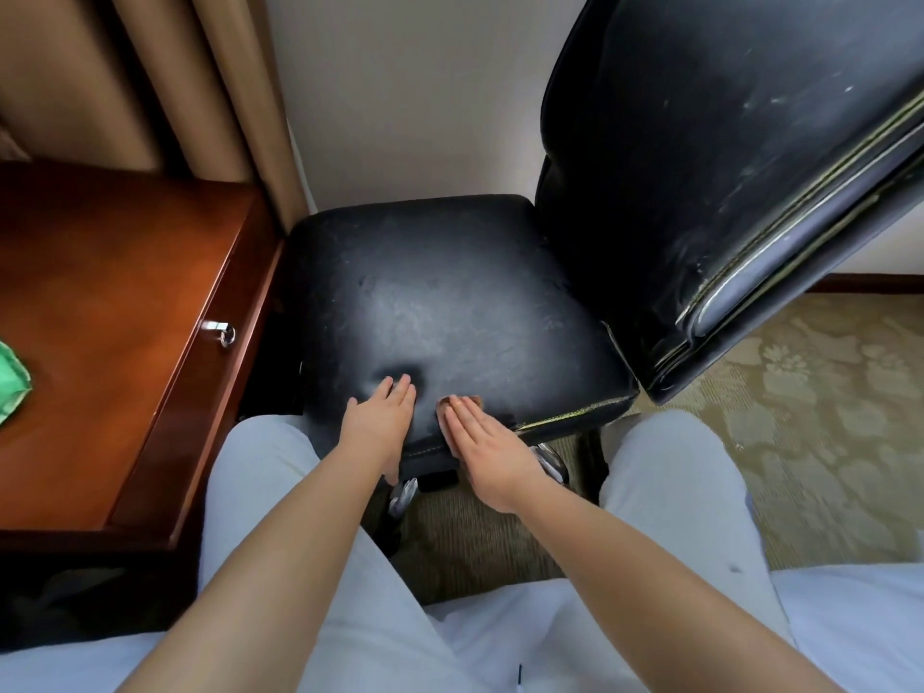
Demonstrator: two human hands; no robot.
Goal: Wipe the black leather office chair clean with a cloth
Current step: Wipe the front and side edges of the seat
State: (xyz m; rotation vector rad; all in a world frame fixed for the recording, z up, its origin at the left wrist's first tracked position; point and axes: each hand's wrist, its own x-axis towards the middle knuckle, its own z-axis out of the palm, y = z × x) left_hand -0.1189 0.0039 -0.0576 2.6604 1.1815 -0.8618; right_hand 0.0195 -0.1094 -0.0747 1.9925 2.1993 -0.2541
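Note:
The black leather office chair stands in front of me, its worn seat [440, 302] in the middle and its scuffed backrest [725, 157] rising at the right. My left hand [382, 417] lies flat on the near edge of the seat, fingertips pressing a dent into the leather. My right hand [480, 442] rests flat beside it with straight fingers, next to a small brown torn patch [465, 401]. A green cloth [12, 380] lies on the wooden desk at the far left edge, away from both hands.
A reddish wooden desk [100, 312] with a metal drawer pull [220, 330] stands close against the chair's left side. Tan curtains [200, 82] and a white wall are behind. Patterned carpet [800, 402] spreads to the right. My knees in pale trousers flank the chair base.

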